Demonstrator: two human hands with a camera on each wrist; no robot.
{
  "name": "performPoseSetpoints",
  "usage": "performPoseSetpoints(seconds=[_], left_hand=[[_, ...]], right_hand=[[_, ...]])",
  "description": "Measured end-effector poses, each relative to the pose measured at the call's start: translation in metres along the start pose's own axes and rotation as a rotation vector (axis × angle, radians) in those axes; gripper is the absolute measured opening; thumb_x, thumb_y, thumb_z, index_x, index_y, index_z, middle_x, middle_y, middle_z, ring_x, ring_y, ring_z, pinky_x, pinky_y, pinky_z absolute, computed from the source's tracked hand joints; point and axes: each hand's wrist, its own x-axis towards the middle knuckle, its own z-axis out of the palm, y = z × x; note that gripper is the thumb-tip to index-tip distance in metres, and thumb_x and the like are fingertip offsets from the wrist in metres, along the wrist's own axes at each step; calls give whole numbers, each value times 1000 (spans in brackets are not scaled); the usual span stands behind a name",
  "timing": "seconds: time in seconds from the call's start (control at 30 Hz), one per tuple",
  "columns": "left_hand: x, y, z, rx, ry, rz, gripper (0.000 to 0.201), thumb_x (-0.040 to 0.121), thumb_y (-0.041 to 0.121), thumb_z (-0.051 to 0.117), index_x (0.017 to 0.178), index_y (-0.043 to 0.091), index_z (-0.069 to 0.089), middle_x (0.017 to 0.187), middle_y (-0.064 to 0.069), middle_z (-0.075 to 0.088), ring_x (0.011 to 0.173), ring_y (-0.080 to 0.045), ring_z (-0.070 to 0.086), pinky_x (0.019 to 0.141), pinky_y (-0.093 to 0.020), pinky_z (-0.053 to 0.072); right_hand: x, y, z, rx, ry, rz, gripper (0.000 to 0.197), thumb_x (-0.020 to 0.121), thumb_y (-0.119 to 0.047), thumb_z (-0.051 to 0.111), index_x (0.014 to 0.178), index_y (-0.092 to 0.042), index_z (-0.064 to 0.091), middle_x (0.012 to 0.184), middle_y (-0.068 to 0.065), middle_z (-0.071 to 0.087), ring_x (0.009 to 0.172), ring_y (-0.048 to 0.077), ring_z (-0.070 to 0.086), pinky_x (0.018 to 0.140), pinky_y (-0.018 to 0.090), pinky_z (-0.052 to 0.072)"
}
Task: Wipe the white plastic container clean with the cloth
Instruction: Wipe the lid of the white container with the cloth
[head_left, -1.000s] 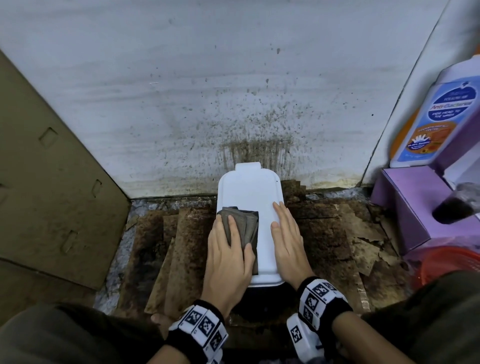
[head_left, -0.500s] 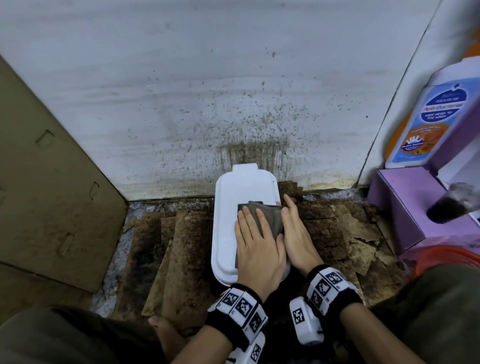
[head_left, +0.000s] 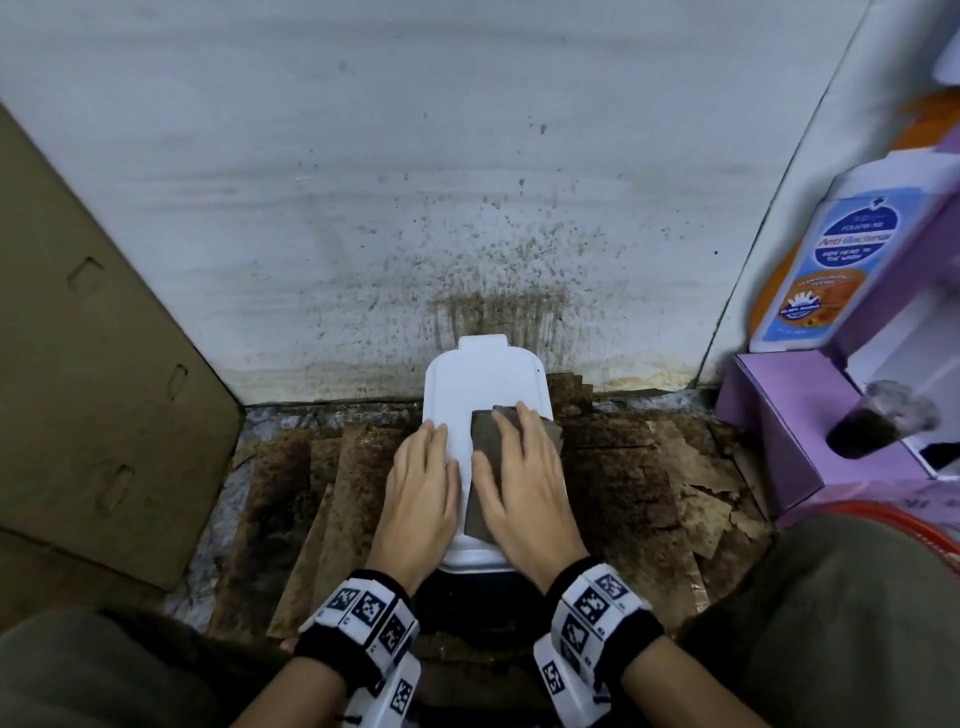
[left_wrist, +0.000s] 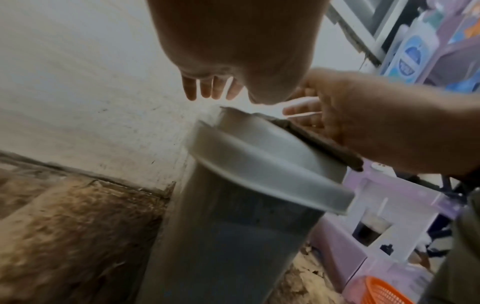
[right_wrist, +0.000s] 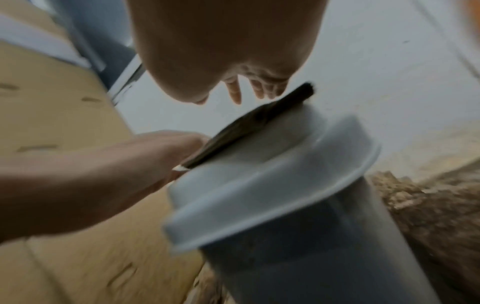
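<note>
A tall white plastic container (head_left: 483, 379) stands on the floor against the wall, its lid facing up. A folded grey-brown cloth (head_left: 483, 441) lies on the right half of the lid. My right hand (head_left: 519, 467) presses flat on the cloth, fingers straight. My left hand (head_left: 423, 467) rests flat on the bare left half of the lid. In the left wrist view the container (left_wrist: 259, 174) shows its grey side, with the cloth (left_wrist: 324, 150) under the other hand. The blurred right wrist view shows the cloth (right_wrist: 254, 123) on the lid (right_wrist: 272, 185).
A stained white wall (head_left: 415, 208) rises just behind. A cardboard sheet (head_left: 93, 389) leans at the left. Torn brown cardboard (head_left: 322, 493) covers the floor. At the right are a purple box (head_left: 795, 415), a soap bottle (head_left: 841, 260), a cup of dark drink (head_left: 872, 426) and an orange basket (head_left: 909, 525).
The left hand slid the cloth from the lid's left side to the right. Now the right hand presses the cloth and the left hand has moved back to the bare left side.
</note>
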Motion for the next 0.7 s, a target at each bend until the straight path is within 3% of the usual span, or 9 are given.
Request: performPoseSetpoints(seconds=[0.07,0.2,0.27,0.33,0.4,0.47,0.53,0.6,0.7], left_hand=[[-4,-3,6,-20,-34,-7,72,101,43,9,155,2,30,162,-20,25,150,-30,21,120,-30,19],[-6,-2,10,-34,-18,-19,72,100,42,9,156,2,29,160,-23,24,149,-33,22,117,-30,18],[-6,-4,11,-58,-30,-20,73,99,44,8,157,4,27,161,-21,22,149,-32,21,117,-29,19],[-7,-6,12,-95,-32,-20,73,98,46,6,159,9,23,163,-18,19,150,-28,17,117,-27,16],[-6,-8,11,-122,-29,-17,72,99,48,6,160,11,21,163,-16,17,150,-25,14,117,-25,13],[-6,-8,10,-146,-42,-20,65,104,45,13,160,13,19,164,-14,15,150,-23,11,118,-24,11],[-6,-8,10,-166,-58,-20,57,108,35,24,161,14,17,165,-14,12,151,-23,8,118,-24,9],[-6,-10,10,-163,-54,2,59,107,37,22,161,14,16,165,-15,12,151,-25,9,118,-26,10],[-6,-14,14,-143,-45,27,67,103,45,12,161,13,17,164,-17,14,150,-28,13,119,-31,16]], right_hand=[[-8,-4,9,-173,-19,77,73,99,-56,19,156,-12,28,167,15,16,155,32,10,125,47,17],[-12,-4,19,-269,16,155,86,96,-61,31,153,3,32,161,25,27,151,38,27,119,50,32],[-10,-4,20,-234,28,171,90,94,-61,32,155,5,24,163,27,19,153,37,20,122,48,27],[-8,-4,15,-191,-23,166,89,97,-57,32,158,3,9,166,24,3,156,34,5,126,43,13],[-2,2,9,-65,-71,148,83,101,-45,40,158,-1,-2,167,17,-9,156,25,-8,127,36,1],[4,11,2,96,-83,141,78,104,-32,43,159,-4,-4,168,8,-11,155,15,-12,127,31,-1],[12,21,-4,190,-118,145,74,105,-27,42,160,-9,-3,169,0,-9,154,8,-10,124,22,-2],[19,27,-9,214,-172,153,71,106,-29,40,161,-13,-3,169,-4,-8,154,5,-7,116,13,-2],[34,32,-24,259,-241,148,70,106,-27,43,161,-13,2,169,1,7,152,10,16,116,15,13]])
